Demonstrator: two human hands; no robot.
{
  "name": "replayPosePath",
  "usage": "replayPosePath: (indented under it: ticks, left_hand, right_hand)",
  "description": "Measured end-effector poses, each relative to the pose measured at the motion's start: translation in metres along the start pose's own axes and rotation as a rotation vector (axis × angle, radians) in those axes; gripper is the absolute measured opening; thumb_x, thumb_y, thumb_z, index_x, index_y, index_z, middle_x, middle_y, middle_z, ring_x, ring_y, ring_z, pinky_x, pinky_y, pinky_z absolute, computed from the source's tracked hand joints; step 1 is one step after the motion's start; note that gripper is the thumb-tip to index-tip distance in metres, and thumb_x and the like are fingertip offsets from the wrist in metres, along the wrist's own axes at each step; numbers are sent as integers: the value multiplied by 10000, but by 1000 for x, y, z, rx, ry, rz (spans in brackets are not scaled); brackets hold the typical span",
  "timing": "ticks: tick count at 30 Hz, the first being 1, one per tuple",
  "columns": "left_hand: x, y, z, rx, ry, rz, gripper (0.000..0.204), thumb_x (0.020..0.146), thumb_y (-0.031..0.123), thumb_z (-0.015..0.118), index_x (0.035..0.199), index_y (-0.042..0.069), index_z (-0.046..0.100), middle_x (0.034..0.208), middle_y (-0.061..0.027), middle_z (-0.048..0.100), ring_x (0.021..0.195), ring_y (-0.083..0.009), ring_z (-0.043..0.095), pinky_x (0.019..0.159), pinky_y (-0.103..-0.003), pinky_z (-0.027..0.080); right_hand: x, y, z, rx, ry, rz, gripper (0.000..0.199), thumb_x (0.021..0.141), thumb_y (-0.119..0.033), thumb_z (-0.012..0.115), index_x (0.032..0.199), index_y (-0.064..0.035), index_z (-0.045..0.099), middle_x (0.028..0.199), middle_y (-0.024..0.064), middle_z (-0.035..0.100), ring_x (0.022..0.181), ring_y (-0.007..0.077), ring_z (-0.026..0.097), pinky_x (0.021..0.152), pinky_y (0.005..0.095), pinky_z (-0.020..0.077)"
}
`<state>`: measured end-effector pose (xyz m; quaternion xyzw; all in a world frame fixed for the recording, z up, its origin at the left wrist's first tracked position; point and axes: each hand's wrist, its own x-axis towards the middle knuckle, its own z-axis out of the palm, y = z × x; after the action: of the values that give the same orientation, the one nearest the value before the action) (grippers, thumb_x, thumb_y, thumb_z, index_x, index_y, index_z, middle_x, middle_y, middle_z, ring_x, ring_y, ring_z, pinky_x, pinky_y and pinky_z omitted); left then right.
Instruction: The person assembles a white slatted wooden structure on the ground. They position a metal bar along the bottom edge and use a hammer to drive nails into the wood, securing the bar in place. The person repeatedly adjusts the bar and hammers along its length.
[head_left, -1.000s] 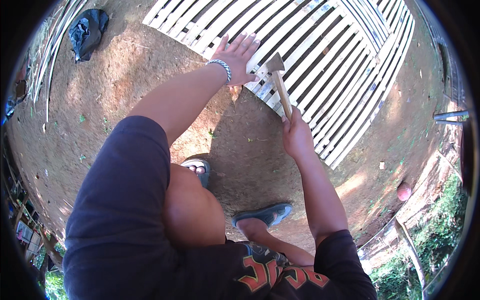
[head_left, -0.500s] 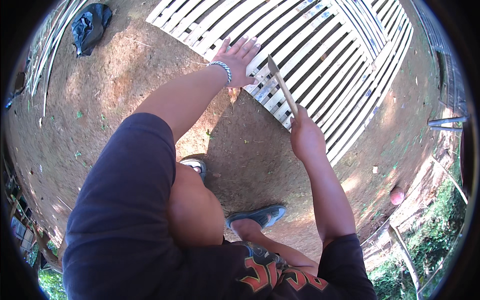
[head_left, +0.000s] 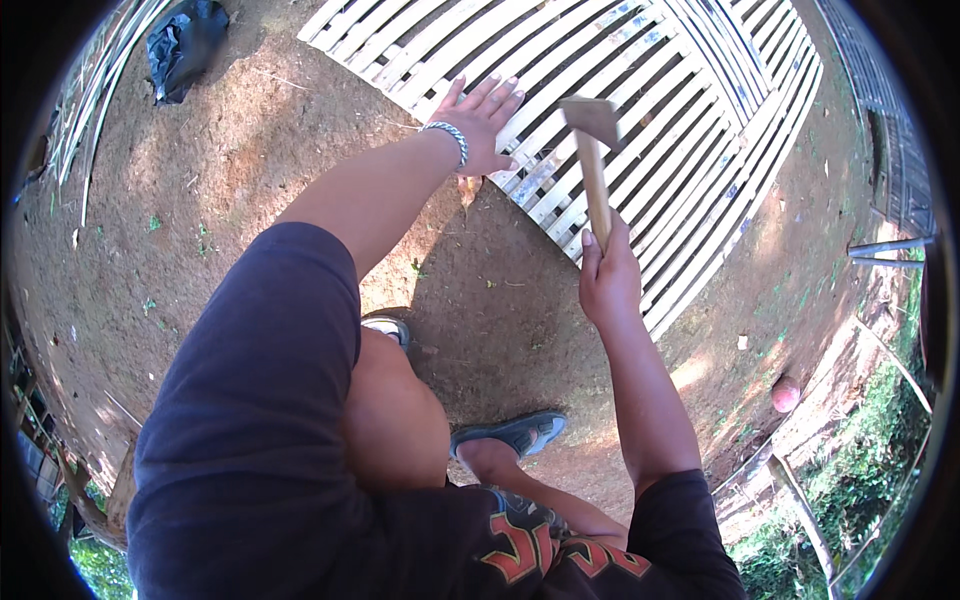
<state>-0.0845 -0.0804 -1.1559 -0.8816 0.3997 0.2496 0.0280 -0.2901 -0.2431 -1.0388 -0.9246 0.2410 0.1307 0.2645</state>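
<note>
Two hands, one hatchet (head_left: 593,172), one pale slatted panel (head_left: 545,75).
Left hand (head_left: 476,125): fingers spread, laid flat on the panel's near edge, holding nothing; braided bracelet (head_left: 459,138) at the wrist. Right hand (head_left: 612,272): fingers wrapped around the hatchet's wooden handle, thumb lying along it; the dark head, slightly blurred, is up over the slats, to the right of the left hand; from here I cannot tell if it touches them. Panel: pale strips with narrow gaps, lying on brown dirt ground (head_left: 500,345). Nearer the person: two dark sandals (head_left: 515,434), worn. Farther out: black plastic bag (head_left: 180,50) and long thin sticks (head_left: 103,90), upper left; reddish ball (head_left: 786,394), right; green plants (head_left: 870,485), lower right.
</note>
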Motion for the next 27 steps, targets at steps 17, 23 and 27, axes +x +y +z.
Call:
replayPosePath:
  ticks: [17,23,27]
  left_hand:
    - [11,14,-6,-46,-28,18,1073,922,694,555,1679,143,30,1760,-74,-19,1618,-266,-46,1287,-561,-8]
    - [15,47,52,-408,249,97,1187,730,644,783,1644,117,239,1704,-182,224,1598,-370,109,1264,-640,-14]
    - [-24,76,28,-503,269,5,1057,829,499,756,1616,14,243,1711,-232,136,1600,-375,88,1272,-602,65]
  right_hand:
    - [-22,40,26,-136,-114,210,414,1028,-321,586,1371,-96,524,1066,265,712,974,477,686,842,566,536]
    - [-186,155,77,-109,87,142,496,967,-65,629,1438,5,492,1264,283,618,1153,446,615,965,499,496]
    - [-239,177,97,-241,-182,366,565,937,-208,713,1400,15,478,1252,261,588,1161,486,581,950,557,471]
